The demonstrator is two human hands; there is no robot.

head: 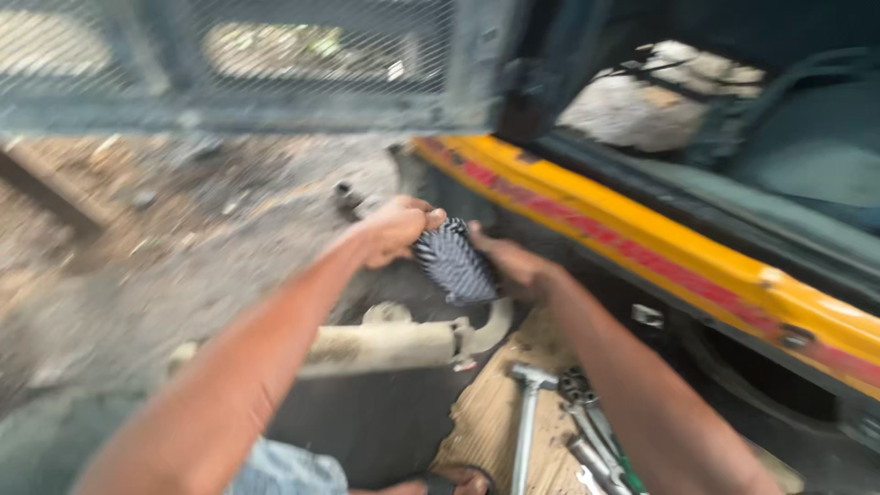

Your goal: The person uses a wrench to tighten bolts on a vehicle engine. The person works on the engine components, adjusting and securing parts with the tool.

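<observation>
Both hands hold one small thing up in front of the person. It is a dark part with thin white ridges all over it (456, 264), like a finned metal block or a stiff brush. The picture is blurry, so I cannot tell for sure which it is.

The left hand (396, 229) is curled around the top left end of the ridged part. Its fingers are closed tight on it. The right hand (511, 264) cups the other side, with the fingers wrapped around the edge. Neither hand is open wide. Both are closed on the same part.

The step in hand looks like holding and turning the part to look at it or fit it. It sits in the air, just beside the yellow and red edge of the vehicle (642, 243). I think the next move needs a firm hold with both hands and a slow, careful aim, because the gap by the vehicle looks tight.

Below the hands lies a pale, dirty pipe (385, 344) across the ground. Near it, a wooden board (490, 412) carries tools: a long metal wrench (527, 422) and some more wrenches and pliers (591, 431). A wire mesh panel (229, 55) stands behind. The ground (137, 266) is dusty and grey.
</observation>
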